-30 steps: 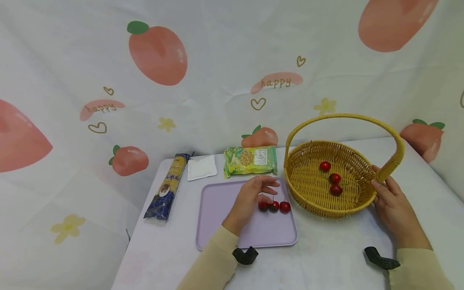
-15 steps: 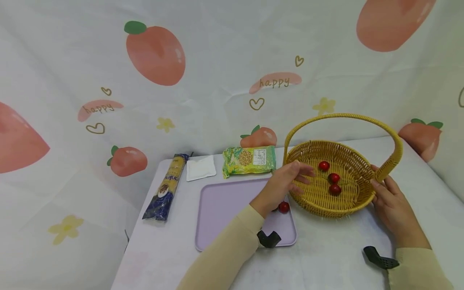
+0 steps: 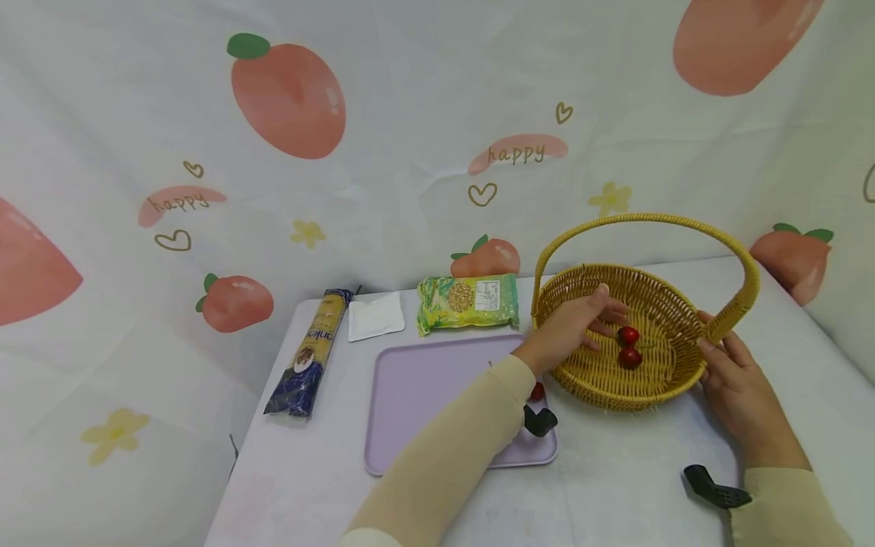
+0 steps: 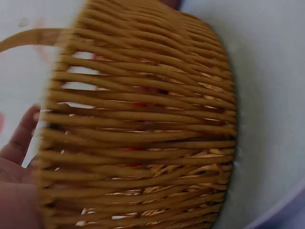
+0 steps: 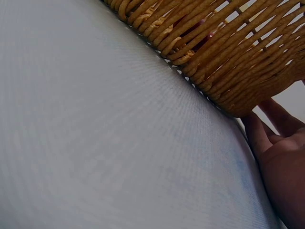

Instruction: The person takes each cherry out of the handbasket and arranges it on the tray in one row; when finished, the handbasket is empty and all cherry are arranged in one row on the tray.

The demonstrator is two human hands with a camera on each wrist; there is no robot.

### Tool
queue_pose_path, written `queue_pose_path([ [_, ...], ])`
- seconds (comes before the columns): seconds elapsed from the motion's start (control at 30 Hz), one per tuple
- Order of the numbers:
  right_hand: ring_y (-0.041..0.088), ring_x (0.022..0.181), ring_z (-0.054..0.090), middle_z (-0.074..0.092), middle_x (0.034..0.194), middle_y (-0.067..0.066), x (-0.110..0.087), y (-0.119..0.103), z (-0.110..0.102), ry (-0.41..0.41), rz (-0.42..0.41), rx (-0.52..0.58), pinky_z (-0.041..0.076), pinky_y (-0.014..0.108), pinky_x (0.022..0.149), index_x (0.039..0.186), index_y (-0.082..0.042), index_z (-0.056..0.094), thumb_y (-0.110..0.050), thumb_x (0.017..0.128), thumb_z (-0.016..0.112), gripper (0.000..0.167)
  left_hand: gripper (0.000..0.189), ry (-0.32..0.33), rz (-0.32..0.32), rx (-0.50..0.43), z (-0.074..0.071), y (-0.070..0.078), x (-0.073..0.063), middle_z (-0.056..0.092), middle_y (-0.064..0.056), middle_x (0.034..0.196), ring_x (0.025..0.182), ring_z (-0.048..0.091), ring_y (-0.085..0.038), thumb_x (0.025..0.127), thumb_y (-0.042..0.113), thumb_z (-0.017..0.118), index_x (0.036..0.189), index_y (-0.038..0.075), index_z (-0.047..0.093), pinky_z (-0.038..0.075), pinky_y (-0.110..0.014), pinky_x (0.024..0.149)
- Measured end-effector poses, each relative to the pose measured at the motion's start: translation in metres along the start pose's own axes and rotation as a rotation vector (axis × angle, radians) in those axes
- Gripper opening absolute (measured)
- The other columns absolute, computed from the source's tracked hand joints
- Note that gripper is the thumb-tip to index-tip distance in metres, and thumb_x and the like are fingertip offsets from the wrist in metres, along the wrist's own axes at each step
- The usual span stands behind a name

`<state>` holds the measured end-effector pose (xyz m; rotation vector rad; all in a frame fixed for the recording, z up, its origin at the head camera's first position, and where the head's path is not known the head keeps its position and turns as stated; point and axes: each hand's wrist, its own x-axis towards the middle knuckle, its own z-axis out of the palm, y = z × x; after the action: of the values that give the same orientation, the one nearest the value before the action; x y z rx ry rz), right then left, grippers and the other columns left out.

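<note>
My right hand grips the rim of a yellow wicker basket on its right, by the foot of the tall handle. My left hand reaches over the basket's left rim, thumb and fingers apart, with nothing visible between them. Two red cherries lie on the basket floor beside its fingertips. The left wrist view shows the basket's woven side, red showing through the gaps, and part of the hand. On the lilac tray one cherry shows partly; the left forearm hides the tray's right part.
A green and yellow food packet, a white sachet and a long blue and yellow pack lie along the back and left of the white table. A printed cloth hangs behind.
My left hand has moved right from above the tray into the basket, now covering one cherry there. The forearm now hides most of the tray's row of cherries. The right hand stays on the rim.
</note>
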<state>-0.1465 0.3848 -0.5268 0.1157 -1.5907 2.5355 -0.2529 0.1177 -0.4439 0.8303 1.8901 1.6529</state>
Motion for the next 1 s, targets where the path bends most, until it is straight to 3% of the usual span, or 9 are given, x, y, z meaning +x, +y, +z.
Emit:
queue_pose_path([
  [0.17,0.002,0.13,0.054,0.039,0.16,0.0,0.001,0.0,0.001,0.014,0.01,-0.032,0.049,0.015,0.098,0.169,-0.019,0.04,-0.006,0.118,0.043,0.053,0.071,-0.028,0.007,0.027,0.006,-0.005,0.013,0.073,0.004,0.126,0.11,0.072,-0.017,0.119,0.055,0.024,0.145,0.005,0.067,0.062,-0.034,0.083],
  [0.3,0.001,0.133,0.05,0.036,0.163,0.0,0.002,-0.001,0.001,0.024,0.02,-0.048,0.047,0.014,0.1,0.17,-0.019,0.039,-0.008,0.118,0.043,0.053,0.065,-0.041,-0.051,0.033,0.009,-0.007,0.019,0.072,0.007,0.126,0.107,0.071,-0.014,0.119,0.054,0.028,0.145,0.011,0.069,0.061,-0.032,0.081],
  [0.4,0.001,0.136,0.048,0.035,0.164,0.0,0.001,-0.003,-0.001,0.026,0.018,-0.028,0.045,0.013,0.101,0.17,-0.019,0.038,-0.008,0.119,0.042,0.053,0.052,-0.072,-0.094,0.05,0.013,-0.007,0.023,0.07,0.008,0.128,0.108,0.069,-0.012,0.119,0.047,0.04,0.145,0.014,0.07,0.06,-0.031,0.082],
  [0.57,0.001,0.137,0.049,0.034,0.165,0.0,-0.001,-0.003,-0.004,0.006,0.001,0.005,0.045,0.014,0.102,0.17,-0.018,0.038,-0.006,0.119,0.041,0.053,0.035,-0.146,-0.099,0.285,0.017,-0.008,0.029,0.068,0.016,0.128,0.115,0.062,0.0,0.112,0.035,0.064,0.145,0.024,0.071,0.05,-0.021,0.095],
  [0.63,0.001,0.136,0.05,0.035,0.164,0.0,-0.001,-0.002,-0.005,-0.004,-0.008,-0.001,0.046,0.015,0.102,0.17,-0.018,0.039,-0.005,0.118,0.041,0.053,0.037,-0.183,-0.088,0.394,0.019,-0.01,0.031,0.068,0.019,0.13,0.119,0.058,0.004,0.11,0.032,0.069,0.147,0.028,0.07,0.043,-0.017,0.101],
  [0.73,0.002,0.134,0.052,0.038,0.162,0.001,-0.003,0.0,-0.005,-0.012,-0.022,-0.009,0.047,0.015,0.101,0.169,-0.017,0.04,-0.004,0.118,0.04,0.053,0.041,-0.241,-0.092,0.462,0.025,-0.014,0.035,0.067,0.019,0.136,0.126,0.054,0.007,0.108,0.026,0.072,0.148,0.028,0.069,0.036,-0.014,0.106],
  [0.83,0.002,0.132,0.053,0.04,0.16,0.001,-0.004,0.001,-0.004,-0.004,-0.018,-0.013,0.047,0.015,0.1,0.169,-0.017,0.041,-0.005,0.118,0.041,0.052,0.04,-0.299,-0.117,0.523,0.03,-0.018,0.038,0.066,0.02,0.137,0.125,0.053,0.009,0.108,0.019,0.072,0.147,0.027,0.07,0.036,-0.012,0.105],
  [1.0,0.002,0.138,0.046,0.03,0.167,0.002,-0.002,0.0,0.0,0.02,0.025,-0.066,0.045,0.013,0.101,0.171,-0.021,0.037,-0.01,0.119,0.043,0.054,0.036,-0.355,-0.184,0.662,0.034,-0.021,0.039,0.068,0.017,0.124,0.113,0.057,0.006,0.105,0.014,0.076,0.138,0.025,0.076,0.041,-0.011,0.095],
])
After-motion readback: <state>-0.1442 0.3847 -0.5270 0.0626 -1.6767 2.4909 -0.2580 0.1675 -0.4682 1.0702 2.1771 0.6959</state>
